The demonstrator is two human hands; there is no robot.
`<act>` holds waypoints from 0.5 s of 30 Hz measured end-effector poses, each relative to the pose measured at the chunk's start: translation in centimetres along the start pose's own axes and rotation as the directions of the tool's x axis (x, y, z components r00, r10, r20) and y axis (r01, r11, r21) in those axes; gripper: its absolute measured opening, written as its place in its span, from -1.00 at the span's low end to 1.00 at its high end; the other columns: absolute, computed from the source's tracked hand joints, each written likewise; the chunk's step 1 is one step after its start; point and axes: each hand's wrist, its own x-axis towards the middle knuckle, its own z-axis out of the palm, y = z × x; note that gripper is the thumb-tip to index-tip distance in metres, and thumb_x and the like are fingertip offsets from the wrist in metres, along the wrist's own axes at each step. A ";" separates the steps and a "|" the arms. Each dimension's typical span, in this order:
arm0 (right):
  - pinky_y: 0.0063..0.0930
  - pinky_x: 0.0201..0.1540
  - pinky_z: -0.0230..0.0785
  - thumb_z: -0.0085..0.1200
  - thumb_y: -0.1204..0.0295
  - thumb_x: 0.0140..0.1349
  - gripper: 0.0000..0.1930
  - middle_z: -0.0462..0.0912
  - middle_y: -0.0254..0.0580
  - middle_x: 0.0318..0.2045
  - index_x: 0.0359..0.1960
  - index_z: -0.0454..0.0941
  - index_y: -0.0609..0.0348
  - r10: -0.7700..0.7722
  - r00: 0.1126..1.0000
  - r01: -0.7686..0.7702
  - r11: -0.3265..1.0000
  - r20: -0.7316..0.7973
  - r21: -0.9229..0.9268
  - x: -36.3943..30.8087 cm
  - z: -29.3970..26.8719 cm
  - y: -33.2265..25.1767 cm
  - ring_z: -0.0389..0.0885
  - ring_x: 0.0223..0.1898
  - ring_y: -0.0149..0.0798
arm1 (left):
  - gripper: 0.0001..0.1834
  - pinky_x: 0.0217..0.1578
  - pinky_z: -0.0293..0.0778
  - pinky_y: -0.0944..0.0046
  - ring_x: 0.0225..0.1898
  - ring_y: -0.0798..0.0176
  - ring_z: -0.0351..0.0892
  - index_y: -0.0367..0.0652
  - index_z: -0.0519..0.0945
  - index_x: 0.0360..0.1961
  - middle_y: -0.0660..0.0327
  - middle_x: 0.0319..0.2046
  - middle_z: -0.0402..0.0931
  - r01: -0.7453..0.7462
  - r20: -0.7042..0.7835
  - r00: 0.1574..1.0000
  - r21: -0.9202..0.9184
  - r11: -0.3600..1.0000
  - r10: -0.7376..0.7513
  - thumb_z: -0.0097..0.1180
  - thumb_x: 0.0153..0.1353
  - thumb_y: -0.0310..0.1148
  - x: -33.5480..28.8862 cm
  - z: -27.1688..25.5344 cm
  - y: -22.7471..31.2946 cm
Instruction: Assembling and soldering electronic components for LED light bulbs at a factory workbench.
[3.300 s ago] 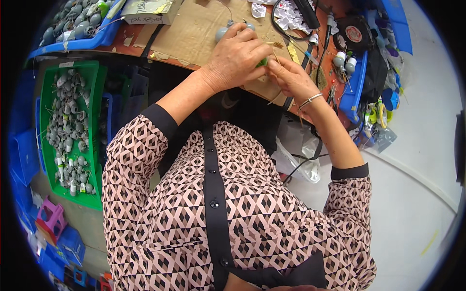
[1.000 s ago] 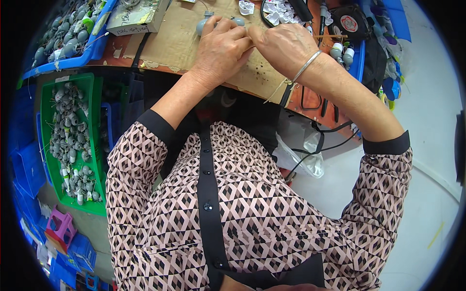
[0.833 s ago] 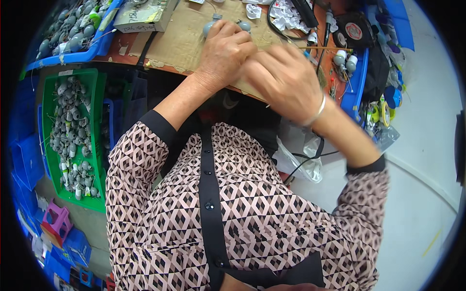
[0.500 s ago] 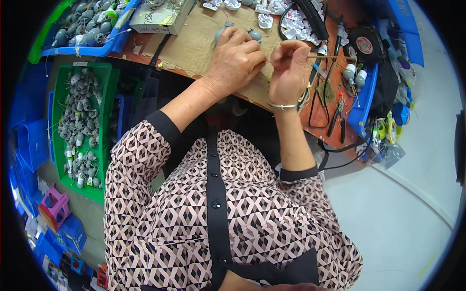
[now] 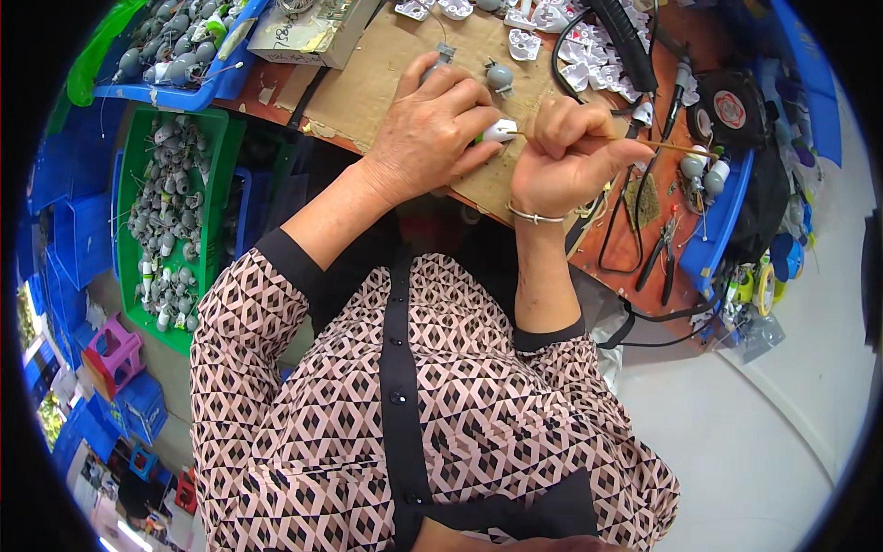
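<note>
My left hand (image 5: 428,133) is closed around a small white and green plastic piece (image 5: 499,131), whose white end sticks out past the fingers toward the right. In my right hand (image 5: 572,147) a thin brown stick (image 5: 676,147) is gripped, its near end meeting the white end of the piece. Whether the stick goes inside it, I cannot tell. A round grey part (image 5: 499,76) lies on the cardboard (image 5: 386,69) just beyond my hands. Another grey part (image 5: 443,57) with a wire shows at the left fingertips, mostly covered by them.
White plastic shells (image 5: 575,55) lie at the back, beside a thick black handle (image 5: 625,41). Pliers (image 5: 660,253), cables and a blue tray (image 5: 722,225) sit on the right. A green crate (image 5: 210,184) and a blue bin (image 5: 216,83), both with grey parts, are left.
My hands have come apart slightly, baring the white piece's end and the near part of the stick. My right hand has turned. The view has shifted a little.
</note>
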 end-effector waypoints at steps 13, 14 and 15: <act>-0.47 -0.54 -0.22 -0.47 -0.36 0.43 -0.24 0.09 -0.45 -0.70 -0.61 0.17 0.11 -0.113 0.990 0.132 0.945 0.082 -0.298 -2.0 1.0 0.4 -0.05 -0.65 -0.47 | -0.69 0.36 0.10 -0.09 0.11 0.18 0.48 -0.01 0.68 -0.17 0.33 -0.15 0.56 -0.019 -0.013 1.000 -0.046 0.999 0.018 0.35 0.07 -0.18 -0.6 0.4 0.7; -0.47 -0.54 -0.22 -0.47 -0.36 0.43 -0.24 0.09 -0.45 -0.70 -0.61 0.17 0.11 -0.107 0.990 0.128 0.946 0.087 -0.297 -2.2 0.9 0.5 -0.05 -0.65 -0.47 | -0.68 0.37 0.10 -0.09 0.12 0.19 0.47 -0.02 0.67 -0.16 0.33 -0.15 0.56 -0.019 -0.021 1.000 -0.063 0.998 0.018 0.36 0.07 -0.18 -0.8 0.5 0.8; -0.47 -0.55 -0.22 -0.47 -0.36 0.43 -0.24 0.08 -0.45 -0.70 -0.61 0.17 0.10 -0.118 0.990 0.138 0.939 0.080 -0.316 -2.3 0.8 0.5 -0.04 -0.65 -0.47 | -0.67 0.37 0.09 -0.09 0.13 0.19 0.47 -0.03 0.66 -0.15 0.32 -0.14 0.56 -0.020 -0.028 0.999 -0.080 0.997 0.018 0.36 0.06 -0.17 -0.9 0.5 0.8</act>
